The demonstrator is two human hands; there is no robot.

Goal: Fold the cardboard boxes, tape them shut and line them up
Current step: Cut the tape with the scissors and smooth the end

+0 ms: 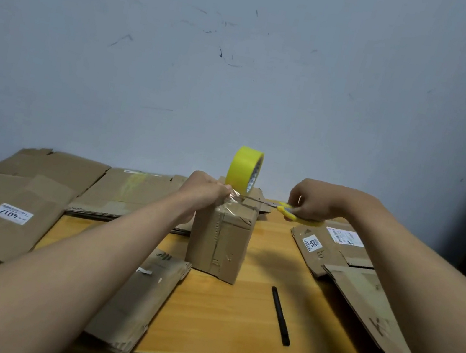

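left hand (202, 191) pinching tape (233, 200), right hand (313, 201) gripping scissors (293, 213)

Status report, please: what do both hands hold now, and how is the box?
Left hand pinches clear tape at box top. Right hand grips yellow scissors, blades at tape by the roll. Nothing in the way.

Scuffed grey wall (247, 54) — wooden table (230, 325)

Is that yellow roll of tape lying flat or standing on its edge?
Standing on edge. The tape roll sits upright on the folded box, its hole facing sideways.
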